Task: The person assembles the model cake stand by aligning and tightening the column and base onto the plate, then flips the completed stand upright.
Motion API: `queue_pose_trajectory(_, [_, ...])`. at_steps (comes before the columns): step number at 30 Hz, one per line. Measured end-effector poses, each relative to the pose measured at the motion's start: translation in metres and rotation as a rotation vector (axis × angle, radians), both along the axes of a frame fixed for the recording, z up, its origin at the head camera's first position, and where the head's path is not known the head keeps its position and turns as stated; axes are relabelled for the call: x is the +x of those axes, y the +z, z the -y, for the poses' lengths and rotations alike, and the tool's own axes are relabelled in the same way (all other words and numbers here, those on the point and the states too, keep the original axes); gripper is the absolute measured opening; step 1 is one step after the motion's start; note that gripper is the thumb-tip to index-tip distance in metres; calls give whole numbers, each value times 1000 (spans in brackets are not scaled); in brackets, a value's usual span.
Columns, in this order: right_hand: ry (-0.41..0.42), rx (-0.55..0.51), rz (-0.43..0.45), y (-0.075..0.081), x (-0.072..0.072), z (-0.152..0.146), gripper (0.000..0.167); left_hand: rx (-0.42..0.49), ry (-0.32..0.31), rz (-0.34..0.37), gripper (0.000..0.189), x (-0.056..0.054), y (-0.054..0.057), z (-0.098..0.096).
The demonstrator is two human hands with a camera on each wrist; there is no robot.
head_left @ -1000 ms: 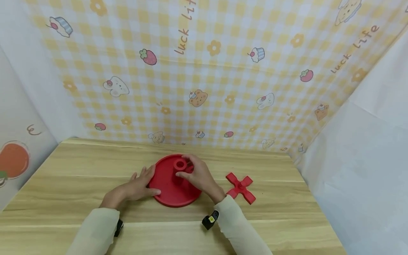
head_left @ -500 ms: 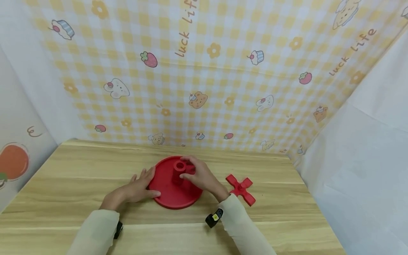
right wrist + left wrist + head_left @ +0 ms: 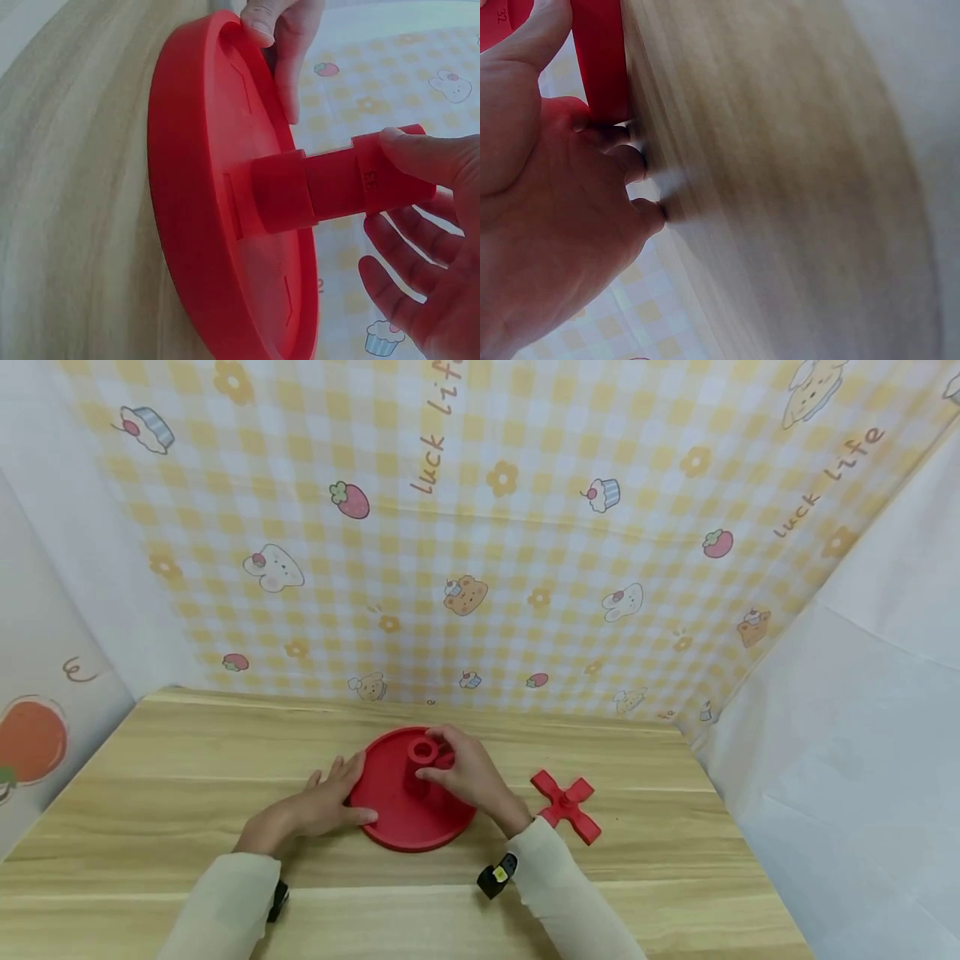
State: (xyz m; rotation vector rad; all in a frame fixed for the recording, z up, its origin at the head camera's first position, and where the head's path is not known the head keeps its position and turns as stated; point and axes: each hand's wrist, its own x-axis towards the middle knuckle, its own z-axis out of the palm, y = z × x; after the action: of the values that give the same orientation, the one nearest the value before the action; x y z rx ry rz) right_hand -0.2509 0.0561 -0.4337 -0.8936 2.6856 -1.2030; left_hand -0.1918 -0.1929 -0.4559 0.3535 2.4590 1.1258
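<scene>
Post (image 3: 334, 184) stands on the disc (image 3: 386, 802), its top pinched between the right hand's (image 3: 471, 770) thumb and fingers; left of them, the left hand (image 3: 324, 806) clasps the disc's edge. Sideways pressure could tilt the post; a loose left grip could let the disc turn.
</scene>
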Motion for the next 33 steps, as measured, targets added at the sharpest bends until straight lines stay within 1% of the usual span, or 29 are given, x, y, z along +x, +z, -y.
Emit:
queue_pose_trajectory(4, [-35, 34, -30, -5, 3, 4, 49, 3, 1, 2, 106, 2, -2, 1])
queue_pose_trajectory(7, [-26, 48, -27, -5, 5, 3, 49, 7, 10, 8, 106, 3, -4, 2])
queue_pose_trajectory(10, [17, 31, 27, -3, 4, -1, 51, 2, 15, 12, 105, 4, -5, 2])
queue_pose_trajectory(14, [70, -25, 104, -3, 1, -5, 54, 6, 11, 3, 105, 4, -5, 4])
queue_pose_trajectory(17, [87, -41, 125, -4, 1, -4, 57, 10, 11, 10, 105, 5, -4, 4])
queue_pose_trajectory(21, [82, -39, 121, -6, 1, -3, 58, 11, 8, 22, 106, 5, -5, 4])
queue_pose_trajectory(25, [57, -27, 93, -5, 0, -2, 58, 11, -2, 3, 106, 2, -6, 3])
queue_pose_trajectory(29, [31, 1, 68, -3, -1, -1, 59, 4, -3, 1, 106, 0, -4, 2])
queue_pose_trajectory(33, [-12, 30, 42, -4, 1, 0, 54, -1, -6, 1, 106, 0, -2, 1])
